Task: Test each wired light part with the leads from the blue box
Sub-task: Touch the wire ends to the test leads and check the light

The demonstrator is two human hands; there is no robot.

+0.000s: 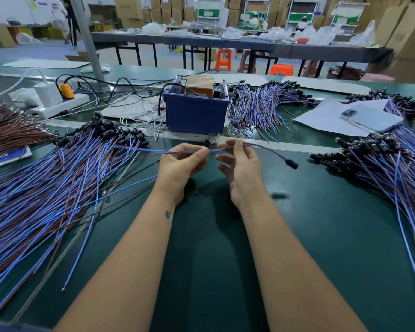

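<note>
Above the green table (225, 236) I hold one wired light part (291, 163) stretched level, its black socket hanging off to the right. My left hand (180, 165) pinches its blue and brown wires near their free ends. A little to the right, my right hand (241, 168) pinches the same wires between thumb and forefinger. The blue box (195, 111) stands just behind my hands, with a brown transformer block (200, 85) inside. Thin leads trail from the box toward the left; their tips are hard to make out.
Heaps of wired parts lie on the left (58, 178), on the right (393, 168) and behind the box (261, 104). A phone (371, 118) rests on white paper at the right. A power strip (58, 104) sits at the back left.
</note>
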